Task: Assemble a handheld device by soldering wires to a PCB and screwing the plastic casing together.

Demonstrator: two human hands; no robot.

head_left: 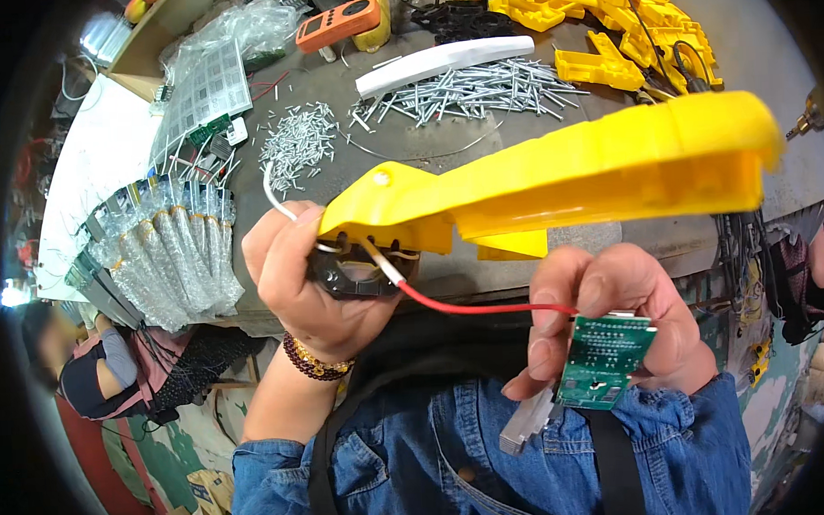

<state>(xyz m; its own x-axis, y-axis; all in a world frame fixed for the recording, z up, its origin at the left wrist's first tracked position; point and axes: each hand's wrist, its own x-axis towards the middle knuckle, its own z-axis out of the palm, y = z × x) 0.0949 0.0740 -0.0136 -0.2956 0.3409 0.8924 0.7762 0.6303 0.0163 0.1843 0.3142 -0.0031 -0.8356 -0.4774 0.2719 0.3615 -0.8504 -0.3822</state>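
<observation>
My left hand [299,270] is wrapped round the near-left end of a long yellow plastic housing [591,174], together with a black round part [354,273] tucked beneath it. The housing stretches up and to the right over the bench. From the black part a red wire [477,307] with a white sleeve runs across to a small green circuit board [606,360]. My right hand [613,309] pinches that board between thumb and fingers. A silver metal block [528,421] hangs at the board's lower left. A white wire [275,190] loops up beside my left hand.
Loose short screws [297,143] and a pile of long screws [479,90] lie on the bench. An orange multimeter [338,24] stands behind. Yellow housing parts [605,65] heap at the back right. Bubble-wrapped parts [167,252] lie left; another person [98,368] sits beyond them.
</observation>
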